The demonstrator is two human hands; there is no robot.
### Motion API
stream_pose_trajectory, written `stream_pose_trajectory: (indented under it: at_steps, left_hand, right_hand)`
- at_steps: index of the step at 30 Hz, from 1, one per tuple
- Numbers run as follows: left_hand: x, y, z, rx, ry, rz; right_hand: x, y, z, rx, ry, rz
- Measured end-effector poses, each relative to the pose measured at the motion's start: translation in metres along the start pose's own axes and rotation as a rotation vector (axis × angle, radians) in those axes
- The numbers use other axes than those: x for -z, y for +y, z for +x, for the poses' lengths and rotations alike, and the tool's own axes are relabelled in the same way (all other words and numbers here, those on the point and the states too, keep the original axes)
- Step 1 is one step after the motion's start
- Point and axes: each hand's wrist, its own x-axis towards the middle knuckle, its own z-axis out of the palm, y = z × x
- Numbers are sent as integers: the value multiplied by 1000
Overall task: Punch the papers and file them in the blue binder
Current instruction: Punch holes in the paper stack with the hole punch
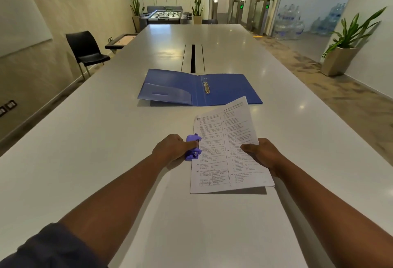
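Observation:
A blue binder (pixel 170 86) lies open on the white table (pixel 85 161), its metal rings (pixel 206 87) showing at the spine. In front of it, a stack of printed papers (pixel 221 161) is held slightly raised. My right hand (pixel 261 153) grips the stack's right edge, thumb on top. My left hand (pixel 173 147) grips a small purple hole punch (pixel 193 147) at the papers' left edge. The left edge of the stack sits in the punch's slot.
A black cable slot (pixel 193 57) runs along the table's middle beyond the binder. A black chair (pixel 85 50) stands left of the table. A potted plant (pixel 344 50) stands on the floor at right.

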Motion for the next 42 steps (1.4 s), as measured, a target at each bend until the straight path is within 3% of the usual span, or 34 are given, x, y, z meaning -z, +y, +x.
stream_pose_trajectory:
  at_steps: [13,16,18,19,22,28,36,42]
  left_hand:
    - [12,24,-7,94,-81,8]
    - [6,42,-14,-40,190,299]
    - [-6,63,-23,-209,349,259]
    - [-15,76,-26,-272,348,177]
    - [-46,115,-31,-272,128,-73]
    - [-103,164,-29,-11,-255,-558]
    - [-164,219,-36,-6,-199,-640]
    - [-204,252,-43,-31,-127,-606]
  right_hand:
    - [31,6,-10,-31,42,19]
    - [53,11,-17,-28,84,29]
    - [68,14,-22,-23,101,43]
    - [77,16,-24,-18,108,48]
    - [105,21,-30,-4,130,72]
    - [167,29,-45,9,148,133]
    - [249,52,-51,-17,134,137]
    - [294,59,-50,-105,296,72]
